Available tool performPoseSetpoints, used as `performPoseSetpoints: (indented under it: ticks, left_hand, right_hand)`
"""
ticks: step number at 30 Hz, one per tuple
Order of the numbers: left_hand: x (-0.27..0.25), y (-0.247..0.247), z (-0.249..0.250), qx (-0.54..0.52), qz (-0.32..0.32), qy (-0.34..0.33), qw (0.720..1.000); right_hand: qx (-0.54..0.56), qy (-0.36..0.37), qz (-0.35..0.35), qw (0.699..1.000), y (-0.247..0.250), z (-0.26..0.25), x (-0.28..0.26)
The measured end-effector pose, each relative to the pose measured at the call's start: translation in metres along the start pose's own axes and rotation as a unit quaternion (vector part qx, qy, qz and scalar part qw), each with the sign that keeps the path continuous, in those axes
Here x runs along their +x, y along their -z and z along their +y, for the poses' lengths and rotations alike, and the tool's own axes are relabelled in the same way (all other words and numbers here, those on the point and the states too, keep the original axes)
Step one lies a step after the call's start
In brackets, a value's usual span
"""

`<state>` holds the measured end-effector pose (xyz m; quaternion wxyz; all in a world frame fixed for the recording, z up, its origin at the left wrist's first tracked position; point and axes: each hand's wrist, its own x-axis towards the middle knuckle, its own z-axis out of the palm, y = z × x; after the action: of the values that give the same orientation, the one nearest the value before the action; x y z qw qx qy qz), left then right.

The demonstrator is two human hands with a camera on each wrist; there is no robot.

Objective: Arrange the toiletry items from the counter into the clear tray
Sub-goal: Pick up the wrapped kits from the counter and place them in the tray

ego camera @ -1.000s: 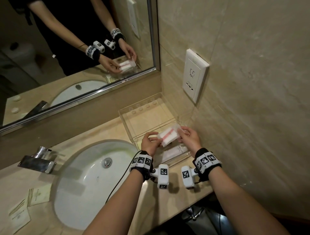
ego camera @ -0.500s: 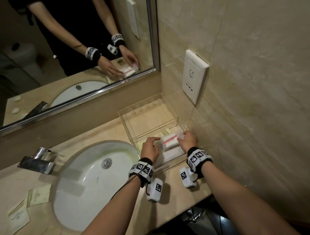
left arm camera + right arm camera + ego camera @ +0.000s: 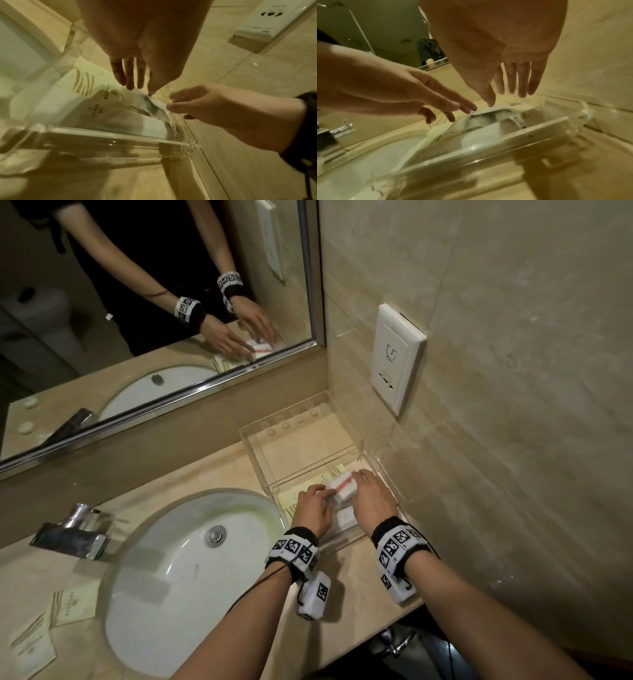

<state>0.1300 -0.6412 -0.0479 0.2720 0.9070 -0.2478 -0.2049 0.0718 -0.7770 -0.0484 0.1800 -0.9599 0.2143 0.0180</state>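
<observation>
Head view: both hands settle the red-striped packet [image 3: 342,487] in the clear tray [image 3: 301,440], left hand [image 3: 313,508] and right hand [image 3: 371,501] flanking it.

Wrist views: fingers [image 3: 130,81] extended, touching lightly; press it flat, then lift straight off.

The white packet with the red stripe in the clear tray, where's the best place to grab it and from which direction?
Probably by its two short ends, from above. The white packet lies flat on other sachets inside the clear tray, whose walls block a sideways approach. The left hand and right hand already flank those ends.
</observation>
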Motion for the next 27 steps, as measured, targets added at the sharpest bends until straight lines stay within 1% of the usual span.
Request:
performPoseSetpoints:
  ticks: [2, 6, 12, 14, 17, 20, 22, 24, 27]
  left_hand:
    - [0.001, -0.001, 0.0, 0.005, -0.005, 0.003, 1.0]
    - [0.003, -0.003, 0.002, 0.011, -0.009, 0.003, 1.0]
    - [0.009, -0.005, 0.007, 0.023, -0.019, -0.008, 1.0]
    - [0.009, -0.005, 0.008, 0.023, -0.012, -0.01, 1.0]
    - [0.009, -0.005, 0.006, 0.02, 0.004, 0.003, 1.0]
    - [0.01, -0.006, 0.008, 0.03, 0.008, 0.016, 0.999]
    - [0.011, -0.006, 0.01, 0.038, 0.012, 0.016, 0.999]
    - [0.013, -0.006, 0.012, 0.042, 0.017, 0.019, 0.999]
    - [0.012, -0.006, 0.011, 0.063, 0.013, 0.022, 0.998]
  right_hand:
    - [-0.013, 0.01, -0.014, 1.0, -0.003, 0.0, -0.005]
    - [-0.053, 0.001, -0.041, 0.998, -0.006, 0.004, -0.011]
    - [-0.091, -0.006, -0.039, 0.995, -0.001, 0.007, -0.01]
    - [-0.082, -0.003, -0.028, 0.996, 0.001, 0.009, -0.009]
    - [-0.052, 0.011, -0.017, 0.998, 0.002, 0.01, -0.004]
    - [0.012, 0.024, -0.021, 0.999, 0.004, 0.01, 0.002]
    - [0.036, 0.036, -0.037, 0.998, 0.005, 0.01, 0.007]
    - [0.038, 0.05, -0.08, 0.995, 0.005, 0.012, 0.014]
    - [0.006, 0.066, -0.143, 0.988, 0.002, 0.015, 0.022]
